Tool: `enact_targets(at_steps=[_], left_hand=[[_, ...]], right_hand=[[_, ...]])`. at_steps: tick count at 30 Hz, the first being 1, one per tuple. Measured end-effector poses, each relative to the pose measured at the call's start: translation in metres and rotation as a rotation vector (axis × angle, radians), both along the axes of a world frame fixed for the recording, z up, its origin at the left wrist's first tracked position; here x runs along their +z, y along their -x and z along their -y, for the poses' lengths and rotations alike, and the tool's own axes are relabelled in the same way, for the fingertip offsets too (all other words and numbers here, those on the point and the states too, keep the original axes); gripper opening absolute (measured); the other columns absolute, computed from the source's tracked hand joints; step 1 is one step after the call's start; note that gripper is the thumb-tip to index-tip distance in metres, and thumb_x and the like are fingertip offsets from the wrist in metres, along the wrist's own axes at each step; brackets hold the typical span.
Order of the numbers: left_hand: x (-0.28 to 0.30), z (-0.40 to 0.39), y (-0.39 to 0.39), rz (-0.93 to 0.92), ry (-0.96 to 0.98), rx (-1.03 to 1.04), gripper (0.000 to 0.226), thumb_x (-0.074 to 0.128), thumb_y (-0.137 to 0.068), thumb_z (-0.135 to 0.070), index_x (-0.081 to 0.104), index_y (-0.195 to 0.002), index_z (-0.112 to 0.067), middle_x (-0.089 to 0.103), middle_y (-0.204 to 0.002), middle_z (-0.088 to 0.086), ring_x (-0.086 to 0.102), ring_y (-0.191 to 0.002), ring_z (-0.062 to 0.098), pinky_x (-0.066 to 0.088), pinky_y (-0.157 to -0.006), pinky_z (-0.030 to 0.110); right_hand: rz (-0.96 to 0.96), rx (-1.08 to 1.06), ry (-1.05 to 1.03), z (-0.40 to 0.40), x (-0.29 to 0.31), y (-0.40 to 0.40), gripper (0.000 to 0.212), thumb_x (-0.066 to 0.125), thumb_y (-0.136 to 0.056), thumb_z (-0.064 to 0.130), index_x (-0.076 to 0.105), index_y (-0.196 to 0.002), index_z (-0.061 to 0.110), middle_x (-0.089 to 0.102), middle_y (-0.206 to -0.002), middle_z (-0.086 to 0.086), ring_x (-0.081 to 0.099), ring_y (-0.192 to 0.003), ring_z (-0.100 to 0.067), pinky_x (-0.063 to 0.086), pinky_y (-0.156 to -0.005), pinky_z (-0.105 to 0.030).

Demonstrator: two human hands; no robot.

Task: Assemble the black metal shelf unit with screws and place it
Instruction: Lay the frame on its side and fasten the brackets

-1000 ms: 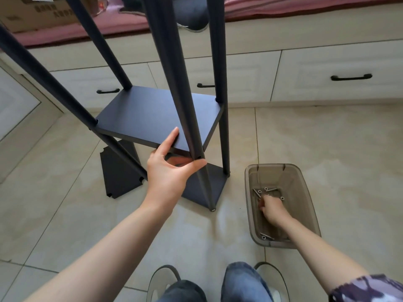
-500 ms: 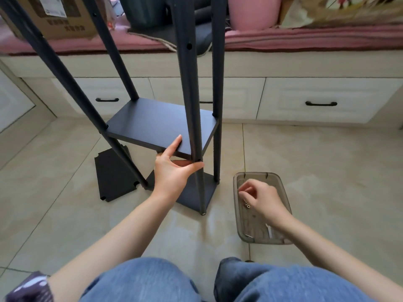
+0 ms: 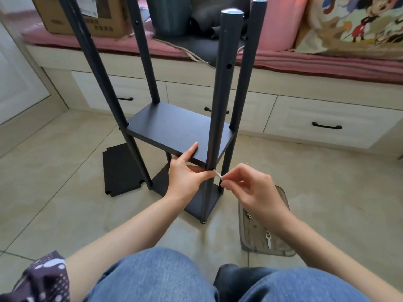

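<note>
Right hand [image 3: 254,190] pinches silver screw [image 3: 217,173] at black post [image 3: 220,110] hole.

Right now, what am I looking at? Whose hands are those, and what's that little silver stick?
The camera sits on a person's head, looking down at their own hands and knees. They are building a black shelf on a tiled floor. The left hand steadies the shelf board beside the front pole. The right hand pinches a silver screw, its tip at a hole in that pole. A plastic tub on the floor holds more screws. Another black board lies flat behind.
</note>
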State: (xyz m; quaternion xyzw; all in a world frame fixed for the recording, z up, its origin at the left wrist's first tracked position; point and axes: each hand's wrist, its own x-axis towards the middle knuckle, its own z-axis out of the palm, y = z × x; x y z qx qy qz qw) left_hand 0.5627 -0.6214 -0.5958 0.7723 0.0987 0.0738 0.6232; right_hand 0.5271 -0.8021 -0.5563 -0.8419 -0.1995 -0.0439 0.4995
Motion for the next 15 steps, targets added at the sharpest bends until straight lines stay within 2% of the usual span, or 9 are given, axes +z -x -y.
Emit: enact_targets(at_steps=[4, 7, 9, 15], left_hand=[[-0.002, -0.001, 0.000, 0.027, -0.012, 0.005, 0.096, 0.096, -0.060, -0.014, 0.053, -0.143, -0.034, 0.063, -0.122, 0.015, 0.071, -0.099, 0.014, 0.051, -0.104, 0.036], [-0.005, -0.002, -0.001, 0.055, -0.010, 0.001, 0.096, 0.097, -0.058, -0.015, 0.053, -0.142, -0.035, 0.057, -0.124, 0.009, 0.073, -0.082, 0.003, 0.054, -0.095, 0.022], [-0.007, -0.003, -0.001, 0.074, -0.003, 0.000, 0.096, 0.098, -0.058, -0.016, 0.054, -0.141, -0.035, 0.052, -0.125, 0.005, 0.072, -0.081, 0.001, 0.052, -0.090, 0.012], [-0.010, -0.003, -0.002, 0.093, 0.019, 0.002, 0.096, 0.098, -0.057, -0.017, 0.054, -0.140, -0.037, 0.049, -0.124, 0.002, 0.073, -0.080, 0.001, 0.050, -0.086, 0.007]], right_hand=[[-0.008, -0.007, 0.009, -0.005, -0.013, -0.005, 0.005, 0.071, -0.089, 0.010, 0.068, -0.088, 0.014, 0.069, -0.079, 0.013, 0.069, -0.080, -0.009, 0.056, -0.073, -0.038], [-0.003, -0.020, 0.013, -0.005, -0.018, -0.010, 0.007, 0.071, -0.090, 0.012, 0.067, -0.087, 0.018, 0.068, -0.081, 0.014, 0.068, -0.081, -0.010, 0.055, -0.072, -0.037], [0.007, -0.022, 0.011, -0.005, -0.020, -0.012, 0.008, 0.071, -0.090, 0.013, 0.067, -0.087, 0.019, 0.069, -0.082, 0.013, 0.068, -0.081, -0.010, 0.055, -0.072, -0.033], [0.048, -0.037, 0.001, -0.008, -0.025, -0.013, 0.008, 0.071, -0.089, 0.010, 0.067, -0.087, 0.017, 0.069, -0.080, 0.014, 0.069, -0.080, -0.010, 0.055, -0.073, -0.026]])
